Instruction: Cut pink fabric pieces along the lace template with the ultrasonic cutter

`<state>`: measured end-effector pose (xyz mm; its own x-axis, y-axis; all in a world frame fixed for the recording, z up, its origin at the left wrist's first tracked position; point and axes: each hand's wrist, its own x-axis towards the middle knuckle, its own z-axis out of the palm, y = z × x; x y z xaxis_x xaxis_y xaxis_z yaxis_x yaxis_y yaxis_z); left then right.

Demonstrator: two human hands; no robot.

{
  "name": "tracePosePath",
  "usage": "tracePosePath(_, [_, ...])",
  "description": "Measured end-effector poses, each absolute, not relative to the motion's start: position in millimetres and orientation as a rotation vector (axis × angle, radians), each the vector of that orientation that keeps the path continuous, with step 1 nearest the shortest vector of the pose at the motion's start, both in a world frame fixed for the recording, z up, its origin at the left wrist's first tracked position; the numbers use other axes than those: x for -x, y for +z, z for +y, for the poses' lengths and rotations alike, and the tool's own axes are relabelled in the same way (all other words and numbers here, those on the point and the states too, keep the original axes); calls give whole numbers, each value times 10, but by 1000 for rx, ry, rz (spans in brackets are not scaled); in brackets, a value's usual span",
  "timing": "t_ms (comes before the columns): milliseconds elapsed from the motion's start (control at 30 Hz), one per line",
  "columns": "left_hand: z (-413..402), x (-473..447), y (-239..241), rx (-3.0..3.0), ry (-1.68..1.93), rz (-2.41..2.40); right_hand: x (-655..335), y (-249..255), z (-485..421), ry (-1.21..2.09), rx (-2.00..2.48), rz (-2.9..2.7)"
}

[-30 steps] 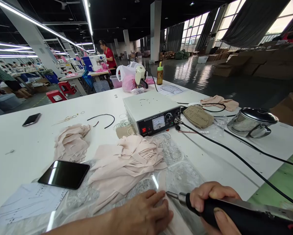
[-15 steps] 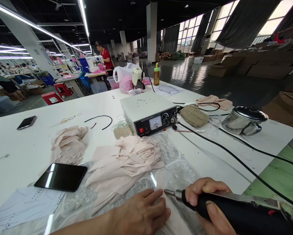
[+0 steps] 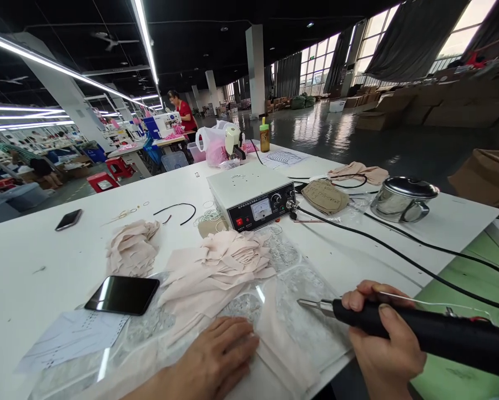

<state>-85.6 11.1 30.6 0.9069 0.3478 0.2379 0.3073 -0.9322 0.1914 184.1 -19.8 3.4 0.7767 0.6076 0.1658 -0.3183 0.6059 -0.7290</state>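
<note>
My right hand (image 3: 384, 328) is wrapped round the black handle of a handheld ultrasonic welder (image 3: 424, 336). Its pointed metal tip faces left over a clear sheet (image 3: 303, 294) and stands a little apart from the fabric. My left hand (image 3: 218, 353) lies flat, fingers stretched out, on pale pink fabric pieces. One pale fabric strip (image 3: 274, 328) runs between the two hands. Just beyond my left hand, a heap of cut pale pink fabric (image 3: 228, 258) rests on the sheet. A smaller fabric pile (image 3: 133, 250) sits to its left.
A white control box (image 3: 249, 191) with a dial stands at mid-table, its black cable (image 3: 378, 241) running right. A black phone (image 3: 122, 294) lies over a printed sheet (image 3: 74, 336) at left. At right are a lidded metal mug (image 3: 403, 203) and brown fabric (image 3: 324, 196). A co-worker in red (image 3: 185, 115) stands behind.
The welder's tip has moved right, away from my left hand and the fabric strip. My left hand has slid left and now lies flatter. The camera view has shifted slightly.
</note>
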Motion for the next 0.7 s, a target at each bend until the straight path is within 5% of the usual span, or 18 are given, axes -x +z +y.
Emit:
tracePosePath(200, [-5, 865, 114, -2841, 518, 778, -1889, -2, -194, 618, 768, -446])
tracePosePath(700, [59, 970, 358, -2334, 155, 1130, -1857, -505, -765, 806, 1160, -480])
